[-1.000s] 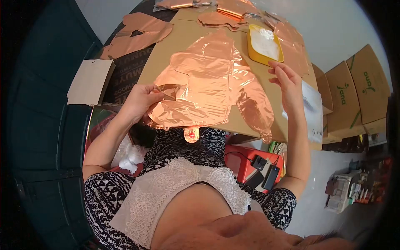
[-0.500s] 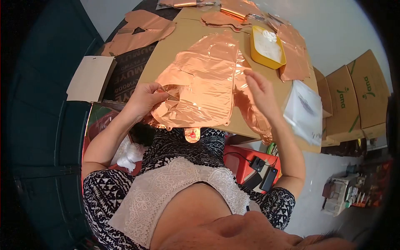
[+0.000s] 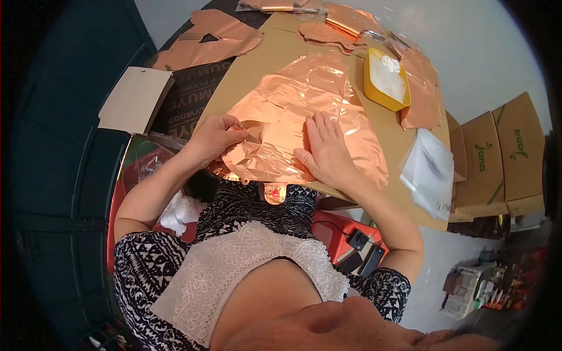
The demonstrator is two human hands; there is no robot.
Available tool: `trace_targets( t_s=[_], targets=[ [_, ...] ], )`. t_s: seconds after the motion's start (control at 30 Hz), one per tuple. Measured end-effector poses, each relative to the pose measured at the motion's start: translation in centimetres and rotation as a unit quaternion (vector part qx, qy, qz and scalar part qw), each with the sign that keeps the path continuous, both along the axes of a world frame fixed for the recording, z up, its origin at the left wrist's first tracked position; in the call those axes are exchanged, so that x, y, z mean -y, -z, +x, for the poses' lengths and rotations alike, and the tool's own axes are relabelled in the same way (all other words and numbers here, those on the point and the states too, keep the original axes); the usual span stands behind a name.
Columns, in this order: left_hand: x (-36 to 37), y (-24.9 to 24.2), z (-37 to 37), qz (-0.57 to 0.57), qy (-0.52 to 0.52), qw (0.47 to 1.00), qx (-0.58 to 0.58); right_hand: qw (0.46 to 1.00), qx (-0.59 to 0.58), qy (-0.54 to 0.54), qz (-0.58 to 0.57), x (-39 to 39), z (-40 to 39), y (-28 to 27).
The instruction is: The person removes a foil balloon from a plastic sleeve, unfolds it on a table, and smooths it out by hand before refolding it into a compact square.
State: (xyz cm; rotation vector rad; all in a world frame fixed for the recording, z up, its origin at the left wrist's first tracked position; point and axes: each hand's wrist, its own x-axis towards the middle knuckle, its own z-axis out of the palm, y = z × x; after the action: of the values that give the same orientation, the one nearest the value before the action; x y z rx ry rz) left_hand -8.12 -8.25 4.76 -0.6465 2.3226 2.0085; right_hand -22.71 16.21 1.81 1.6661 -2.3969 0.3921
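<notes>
A flat rose-gold foil balloon (image 3: 304, 99) lies spread on a brown cardboard worktop (image 3: 246, 70) in front of me. My left hand (image 3: 216, 137) pinches a folded corner of the foil at its left edge. My right hand (image 3: 325, 149) lies flat on the foil near its front edge, fingers together and palm down. The balloon's small neck tab (image 3: 274, 192) hangs over the table's near edge.
A yellow tray (image 3: 383, 88) with white material sits to the back right. More rose-gold foil pieces (image 3: 205, 44) lie at the back and far left. A clear plastic bag (image 3: 430, 169) rests at right. Cardboard boxes (image 3: 497, 158) stand further right; a pale card (image 3: 134, 99) lies at left.
My right hand came down from near the yellow tray and now presses flat on the foil. The left hand kept its pinch on the left edge.
</notes>
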Motion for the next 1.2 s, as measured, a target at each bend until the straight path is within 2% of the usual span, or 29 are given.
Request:
trace_targets(
  t_s=[0.17,0.27,0.3,0.4,0.43,0.53,0.63,0.73,0.83,0.93,1.03,1.13,1.2],
  targets=[
    [0.3,-0.5,0.3,0.010,-0.003,1.000,0.017,0.999,-0.023,-0.004,0.021,0.3,0.6,0.2],
    [1.3,-0.5,0.9,-0.189,-0.061,0.971,-0.131,0.999,-0.040,-0.005,0.028,0.4,0.7,0.3],
    [1.4,-1.1,1.9,-0.140,-0.121,0.979,-0.080,0.999,-0.037,-0.004,0.031,0.5,0.7,0.3],
    [2.6,1.2,4.1,-0.244,-0.281,0.916,-0.147,0.999,-0.033,0.000,0.039,0.7,0.7,0.2],
    [2.9,2.4,5.3,-0.282,-0.306,0.896,-0.154,0.998,-0.035,0.002,0.043,0.7,0.8,0.2],
    [1.1,4.5,8.4,-0.217,-0.354,0.899,-0.141,0.998,-0.036,0.006,0.051,0.6,0.5,0.6],
    [-1.4,6.6,10.1,-0.114,-0.346,0.928,-0.073,0.998,-0.036,0.005,0.055,0.5,0.4,0.6],
    [-3.4,7.2,9.5,0.119,-0.285,0.951,-0.013,0.998,-0.032,0.002,0.060,0.5,0.2,0.6],
    [-4.9,6.5,7.8,0.200,-0.258,0.943,-0.067,0.998,-0.024,0.002,0.063,0.6,0.2,0.4],
    [-5.1,6.0,6.9,0.226,-0.244,0.940,-0.070,0.998,-0.015,0.006,0.064,0.6,0.1,0.3],
    [-5.5,5.1,6.4,0.195,-0.242,0.945,-0.098,0.998,-0.002,0.010,0.068,0.7,0.1,0.2],
    [-6.1,5.7,5.6,0.105,-0.260,0.947,-0.156,0.998,0.004,0.008,0.063,0.6,0.2,0.0],
    [-6.3,5.1,5.7,0.032,-0.270,0.953,-0.131,0.999,0.002,0.003,0.053,0.6,0.2,0.0]
  ],
)
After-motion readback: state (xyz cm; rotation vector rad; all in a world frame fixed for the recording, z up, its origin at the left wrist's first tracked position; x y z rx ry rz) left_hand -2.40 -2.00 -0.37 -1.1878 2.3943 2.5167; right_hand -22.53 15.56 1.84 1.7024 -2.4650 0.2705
